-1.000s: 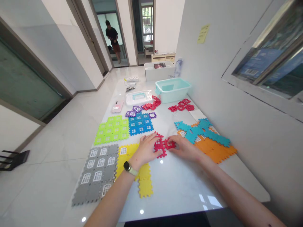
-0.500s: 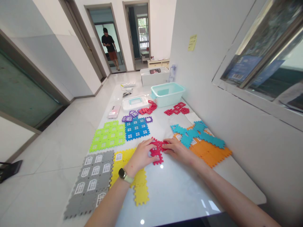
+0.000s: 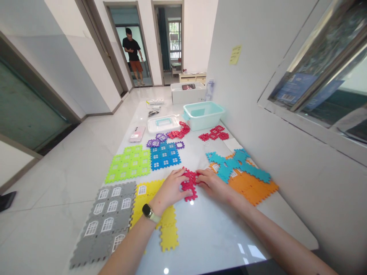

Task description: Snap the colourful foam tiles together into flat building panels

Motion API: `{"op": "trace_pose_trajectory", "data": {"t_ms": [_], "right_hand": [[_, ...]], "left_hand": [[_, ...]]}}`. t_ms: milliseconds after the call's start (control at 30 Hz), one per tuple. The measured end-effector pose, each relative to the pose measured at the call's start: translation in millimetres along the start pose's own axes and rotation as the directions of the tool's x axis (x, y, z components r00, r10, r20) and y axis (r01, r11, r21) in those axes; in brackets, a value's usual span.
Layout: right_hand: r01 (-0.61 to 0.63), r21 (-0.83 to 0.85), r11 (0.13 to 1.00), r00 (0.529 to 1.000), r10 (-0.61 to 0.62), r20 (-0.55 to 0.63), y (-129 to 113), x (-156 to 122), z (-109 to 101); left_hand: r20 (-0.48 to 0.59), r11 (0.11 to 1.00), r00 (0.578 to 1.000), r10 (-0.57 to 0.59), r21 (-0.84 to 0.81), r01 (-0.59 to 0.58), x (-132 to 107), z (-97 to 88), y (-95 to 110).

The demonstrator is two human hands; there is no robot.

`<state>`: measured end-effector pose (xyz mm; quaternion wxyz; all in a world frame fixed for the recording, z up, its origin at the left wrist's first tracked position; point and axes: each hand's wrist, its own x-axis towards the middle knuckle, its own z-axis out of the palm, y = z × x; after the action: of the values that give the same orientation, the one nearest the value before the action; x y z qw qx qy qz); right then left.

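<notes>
Both my hands rest on a small cluster of red puzzle tiles (image 3: 189, 184) lying flat on the white table (image 3: 212, 233). My left hand (image 3: 169, 190), with a watch on the wrist, presses its fingers on the cluster's left side. From the right, my right hand (image 3: 212, 183) pinches the cluster's other edge. Around the hands lie a yellow tile sheet (image 3: 164, 219), a blue tile sheet (image 3: 164, 155) and a teal strip over orange tiles (image 3: 252, 187).
Grey (image 3: 106, 221) and lime (image 3: 128, 163) tile sheets lie at the left. More red tiles (image 3: 214, 133), purple tiles (image 3: 156, 140), a teal bin (image 3: 203, 114), a white lid (image 3: 163, 123), a phone (image 3: 137, 134) and a white box (image 3: 187, 91) sit farther back. A wall runs along the right. A person (image 3: 132, 55) stands in the far doorway.
My hands have closed in on the red tiles, covering more of the cluster. The camera has shifted a little. The person in the doorway has turned.
</notes>
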<state>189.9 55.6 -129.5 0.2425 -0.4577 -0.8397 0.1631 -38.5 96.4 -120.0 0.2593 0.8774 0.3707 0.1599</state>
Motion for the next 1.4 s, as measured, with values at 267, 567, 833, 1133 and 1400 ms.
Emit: {"op": "trace_pose_trajectory", "data": {"t_ms": [267,567,833,1133,1400], "right_hand": [[-0.060,0.041,0.997,0.998,0.059,0.015,-4.8,-2.9,-13.7],[0.010,0.096,0.995,1.000,-0.011,0.012,-4.9,-1.9,-16.0],[0.039,0.057,0.998,0.998,-0.041,0.047,-6.9,-1.3,-16.6],[0.037,0.014,0.999,0.997,-0.038,0.074,-8.9,-1.3,-18.8],[0.056,-0.050,0.997,0.990,-0.049,0.135,-14.9,-0.2,-15.7]], "left_hand": [[-0.020,0.999,1.000,0.010,-0.044,-0.011,1.0,-0.6,1.5],[-0.008,0.997,1.000,0.017,-0.077,-0.018,0.4,0.2,0.6],[0.015,0.999,1.000,0.027,-0.031,-0.027,1.0,-1.4,1.8],[0.018,1.000,1.000,0.023,-0.018,-0.023,0.2,0.2,1.2],[0.043,1.000,0.999,0.019,0.002,-0.019,2.2,1.1,1.1]]}}
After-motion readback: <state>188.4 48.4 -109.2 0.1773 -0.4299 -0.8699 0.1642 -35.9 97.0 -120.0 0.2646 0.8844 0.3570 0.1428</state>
